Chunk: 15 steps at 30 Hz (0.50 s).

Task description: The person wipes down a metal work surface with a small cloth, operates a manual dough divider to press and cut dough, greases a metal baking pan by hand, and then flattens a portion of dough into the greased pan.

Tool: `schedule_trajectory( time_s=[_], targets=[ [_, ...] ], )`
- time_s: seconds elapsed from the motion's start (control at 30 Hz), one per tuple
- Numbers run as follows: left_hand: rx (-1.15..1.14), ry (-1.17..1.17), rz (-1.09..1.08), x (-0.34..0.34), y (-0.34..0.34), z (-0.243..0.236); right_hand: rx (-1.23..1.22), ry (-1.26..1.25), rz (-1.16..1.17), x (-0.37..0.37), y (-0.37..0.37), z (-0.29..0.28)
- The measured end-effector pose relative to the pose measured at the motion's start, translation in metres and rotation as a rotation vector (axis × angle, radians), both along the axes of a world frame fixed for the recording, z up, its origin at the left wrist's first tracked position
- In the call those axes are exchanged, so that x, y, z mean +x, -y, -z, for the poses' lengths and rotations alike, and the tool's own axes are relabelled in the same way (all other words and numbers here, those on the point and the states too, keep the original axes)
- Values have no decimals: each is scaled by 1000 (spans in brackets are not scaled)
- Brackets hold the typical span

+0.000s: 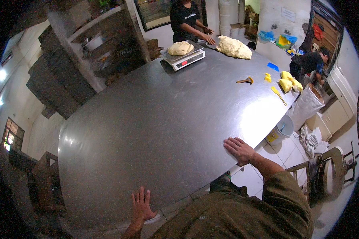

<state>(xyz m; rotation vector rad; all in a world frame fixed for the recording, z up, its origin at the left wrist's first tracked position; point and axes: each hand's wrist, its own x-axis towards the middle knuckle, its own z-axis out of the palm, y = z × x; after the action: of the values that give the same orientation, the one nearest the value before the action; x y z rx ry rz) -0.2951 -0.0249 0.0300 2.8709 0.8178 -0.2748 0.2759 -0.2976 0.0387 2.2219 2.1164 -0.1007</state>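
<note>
My left hand (143,205) rests on the near edge of a large steel table (147,119), fingers spread and holding nothing. Farther right, my right hand (239,150) lies flat on the table's edge, also holding nothing. At the far end a piece of dough (180,48) sits on a white digital scale (183,59). A bigger mound of dough (234,47) lies to the right of it. Neither hand is near the dough.
On the table's right side are a wooden-handled brush (245,80), a yellow spatula (279,95), yellow lumps (288,83) and a blue scraper (273,66). A white bucket (281,130) stands below. A co-worker (186,22) stands beyond the scale; another person (309,63) bends at far right.
</note>
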Motion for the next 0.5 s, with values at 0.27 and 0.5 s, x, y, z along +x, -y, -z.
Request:
schedule_trajectory(
  time_s=[0.27,0.5],
  targets=[
    [6,-94,-32,2,3,-7,-32,-15,12,-1,-3,-1],
    [18,-84,-22,4,3,-8,-45,-4,5,-6,-4,-15]
  ],
)
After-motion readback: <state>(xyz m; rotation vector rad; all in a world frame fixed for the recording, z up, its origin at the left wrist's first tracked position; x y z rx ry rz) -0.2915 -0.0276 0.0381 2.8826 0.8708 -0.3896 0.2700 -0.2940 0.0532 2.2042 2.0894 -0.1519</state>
